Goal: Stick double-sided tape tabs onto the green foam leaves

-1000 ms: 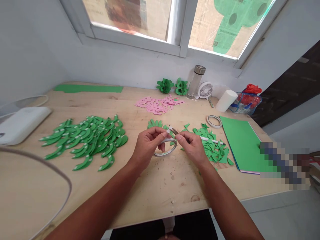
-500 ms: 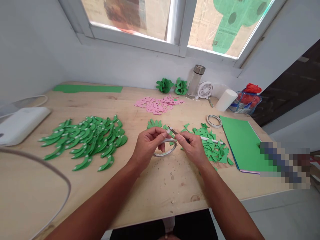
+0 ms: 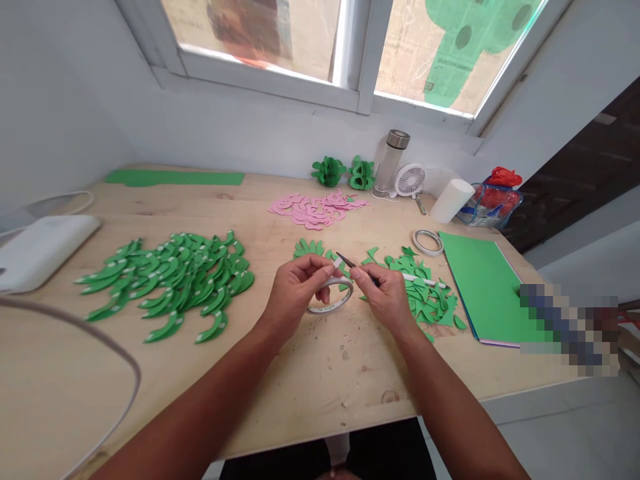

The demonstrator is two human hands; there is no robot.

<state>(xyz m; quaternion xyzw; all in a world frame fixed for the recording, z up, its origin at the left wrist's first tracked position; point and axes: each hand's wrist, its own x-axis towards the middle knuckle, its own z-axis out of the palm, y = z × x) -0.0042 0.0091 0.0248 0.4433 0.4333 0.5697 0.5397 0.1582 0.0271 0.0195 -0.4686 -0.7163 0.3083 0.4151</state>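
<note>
My left hand [image 3: 305, 287] is closed on a roll of double-sided tape [image 3: 331, 307], which hangs below the fingers just above the table. A short white tape end [image 3: 338, 262] sticks out from the fingertips. In my right hand [image 3: 383, 290] is a pair of dark scissors [image 3: 346, 260], mostly covered by the fingers. Their pointed blades reach up and left beside the tape end. Behind the hands lie green paper petals [image 3: 309, 247]. Green paper scraps [image 3: 430, 297] are heaped by the right hand, with a white stick [image 3: 425, 281] among them.
Curved green paper pieces with white tape strips [image 3: 185, 280] are piled left. Pink cutouts [image 3: 310, 210], green paper balls [image 3: 329, 171], a bottle [image 3: 391, 163] and a fan [image 3: 410, 180] stand farther back. Right are another tape roll [image 3: 428, 243] and green sheets [image 3: 487, 287].
The scissors' blades have turned slightly at the tape end, their dark tip now showing more clearly. The tape roll has rotated a little in my left hand. Both hands stay in nearly the same place.
</note>
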